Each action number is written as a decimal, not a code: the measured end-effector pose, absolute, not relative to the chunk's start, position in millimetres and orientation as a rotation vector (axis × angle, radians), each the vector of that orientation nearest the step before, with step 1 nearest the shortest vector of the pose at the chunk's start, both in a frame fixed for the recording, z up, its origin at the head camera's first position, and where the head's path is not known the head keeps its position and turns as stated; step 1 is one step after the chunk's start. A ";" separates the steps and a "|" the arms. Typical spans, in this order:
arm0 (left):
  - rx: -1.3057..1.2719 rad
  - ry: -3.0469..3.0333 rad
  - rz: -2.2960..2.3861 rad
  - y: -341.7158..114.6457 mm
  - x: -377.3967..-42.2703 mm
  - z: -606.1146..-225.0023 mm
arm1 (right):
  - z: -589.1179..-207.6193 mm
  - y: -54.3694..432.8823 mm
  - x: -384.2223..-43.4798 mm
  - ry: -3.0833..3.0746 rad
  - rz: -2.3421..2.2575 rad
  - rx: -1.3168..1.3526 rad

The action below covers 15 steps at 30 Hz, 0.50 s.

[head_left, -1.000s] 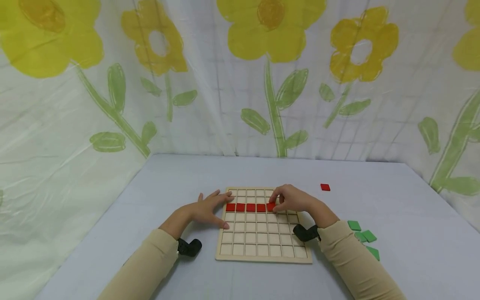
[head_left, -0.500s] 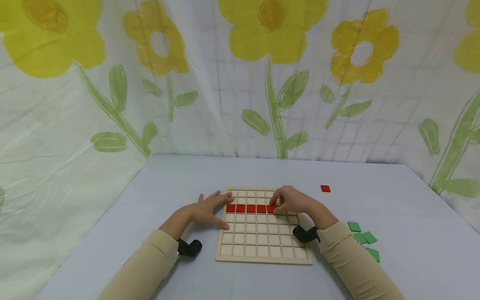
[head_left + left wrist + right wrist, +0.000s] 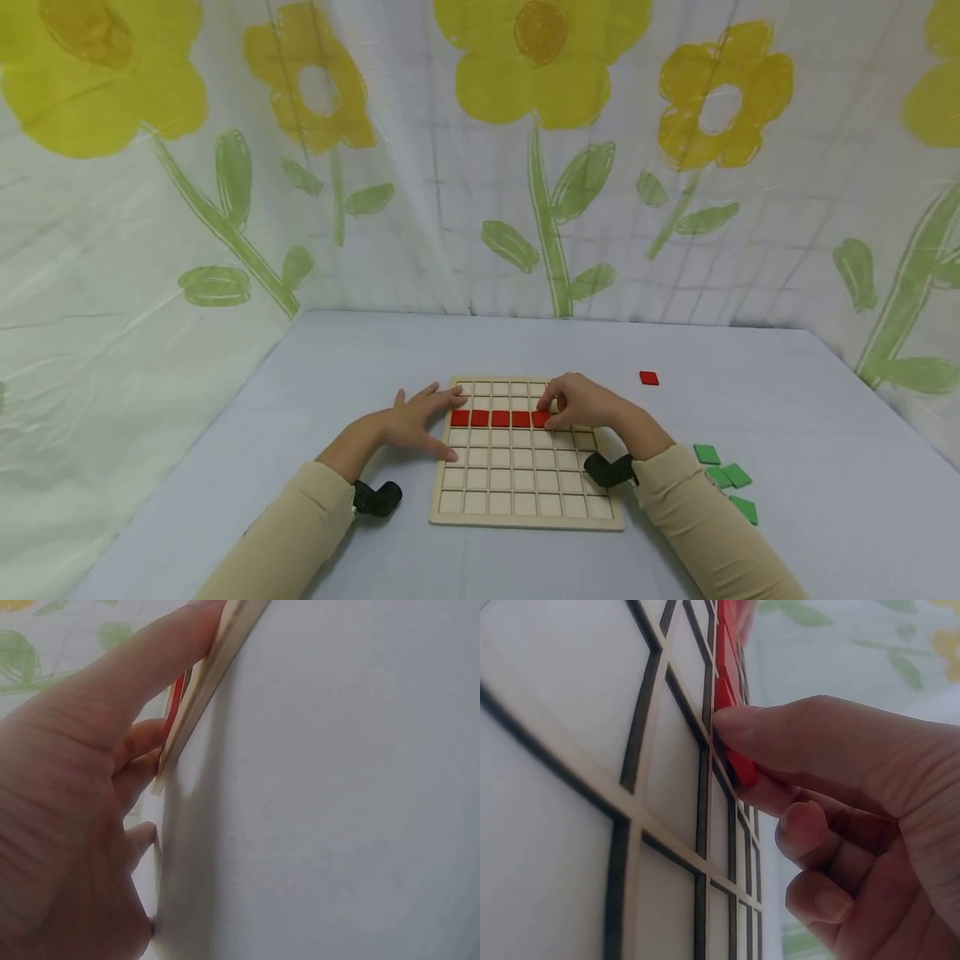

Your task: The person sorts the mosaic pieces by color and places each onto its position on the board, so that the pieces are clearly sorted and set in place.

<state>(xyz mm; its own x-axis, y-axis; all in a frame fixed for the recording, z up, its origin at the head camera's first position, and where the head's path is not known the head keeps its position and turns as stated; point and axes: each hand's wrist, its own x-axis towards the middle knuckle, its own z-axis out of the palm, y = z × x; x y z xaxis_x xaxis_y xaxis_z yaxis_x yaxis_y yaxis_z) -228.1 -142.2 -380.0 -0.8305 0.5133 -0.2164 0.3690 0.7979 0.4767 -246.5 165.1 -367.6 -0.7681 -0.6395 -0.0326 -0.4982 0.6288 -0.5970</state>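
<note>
A wooden grid board point(image 3: 525, 522) lies on the table, with a row of several red square tiles point(image 3: 480, 418) in its cells. My right hand point(image 3: 588, 402) pinches the rightmost red tile point(image 3: 741, 766) of that row between thumb and index finger, right at its cell. In the right wrist view this tile looks slightly tilted; whether it sits fully in the cell I cannot tell. The other right fingers curl loosely below. My left hand point(image 3: 408, 425) is spread over the board's left edge, thumb and fingertips touching the frame.
One loose red tile point(image 3: 648, 378) lies beyond the board to the right. Several green tiles point(image 3: 707, 454) lie beside the right forearm, partly hidden by the sleeve. A flowered curtain point(image 3: 420, 250) hangs behind the table point(image 3: 360, 350).
The view shifts slightly. Both hands stay where they were, and the right hand keeps its pinch on the red tile.
</note>
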 end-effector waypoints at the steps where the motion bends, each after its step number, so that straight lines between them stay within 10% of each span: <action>1: 0.670 2.649 0.602 -142.1 -227.9 -379.8 | -367.6 165.3 -246.3 2.609 -0.850 -0.929; 15: 0.671 2.640 0.608 -141.4 -228.3 -380.3 | -366.6 169.2 -246.2 2.602 -0.851 -0.945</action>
